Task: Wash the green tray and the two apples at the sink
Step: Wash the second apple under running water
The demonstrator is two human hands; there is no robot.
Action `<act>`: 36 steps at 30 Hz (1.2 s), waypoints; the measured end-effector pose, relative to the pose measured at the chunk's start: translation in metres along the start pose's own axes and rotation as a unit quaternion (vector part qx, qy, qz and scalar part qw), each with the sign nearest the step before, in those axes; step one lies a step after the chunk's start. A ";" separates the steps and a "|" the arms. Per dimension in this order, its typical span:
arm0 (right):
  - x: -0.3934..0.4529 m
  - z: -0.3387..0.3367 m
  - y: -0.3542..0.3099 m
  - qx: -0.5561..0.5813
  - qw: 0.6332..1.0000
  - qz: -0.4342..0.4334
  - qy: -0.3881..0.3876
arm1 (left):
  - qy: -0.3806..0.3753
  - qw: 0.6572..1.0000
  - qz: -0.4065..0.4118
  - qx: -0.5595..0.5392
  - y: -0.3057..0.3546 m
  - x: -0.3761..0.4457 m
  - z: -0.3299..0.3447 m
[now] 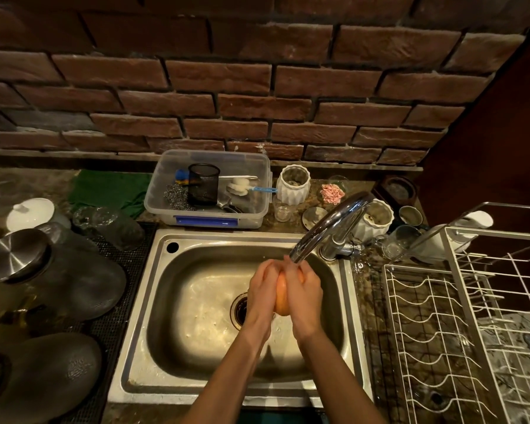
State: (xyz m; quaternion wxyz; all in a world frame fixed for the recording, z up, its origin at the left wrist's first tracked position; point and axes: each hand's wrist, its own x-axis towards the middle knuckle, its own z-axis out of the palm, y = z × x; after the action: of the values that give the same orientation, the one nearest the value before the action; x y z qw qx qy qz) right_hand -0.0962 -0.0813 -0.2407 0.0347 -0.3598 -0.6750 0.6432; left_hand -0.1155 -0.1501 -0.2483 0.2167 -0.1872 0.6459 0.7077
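Note:
An orange-red apple (281, 296) is pressed between both palms over the steel sink (196, 301), just under the spout of the chrome tap (328, 228). My left hand (262, 289) wraps its left side and my right hand (305, 293) wraps its right side, so only a narrow strip of the fruit shows. The hands hover above the drain (238, 310). No green tray and no second apple are in view.
A clear plastic tub (208, 214) with brushes, scourers and a mesh cup stands behind the sink. A white wire dish rack (459, 332) fills the right counter. Dark bowls (83, 286), glasses and steel lids crowd the left. White ribbed jars (294, 185) stand near the tap.

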 end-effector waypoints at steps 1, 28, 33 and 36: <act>0.002 -0.001 -0.002 0.037 0.998 0.050 -0.011 | -0.004 0.999 0.031 0.029 0.001 -0.001 0.000; -0.023 -0.020 0.046 -0.123 0.991 -0.007 -0.058 | -0.129 0.970 -0.206 0.015 -0.002 -0.017 -0.024; -0.021 -0.035 0.035 -0.069 0.961 0.225 -0.141 | -0.171 0.937 -0.306 0.006 -0.017 -0.031 -0.041; -0.031 -0.046 0.031 -0.045 0.938 0.289 -0.184 | -0.177 0.924 -0.338 0.006 -0.024 -0.036 -0.051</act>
State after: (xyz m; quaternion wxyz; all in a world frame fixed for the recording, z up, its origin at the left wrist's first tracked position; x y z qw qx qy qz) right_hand -0.0355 -0.0616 -0.2479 -0.2935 -0.4163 -0.5646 0.6495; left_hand -0.0730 -0.2019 -0.2535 0.5547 -0.2650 0.4997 0.6102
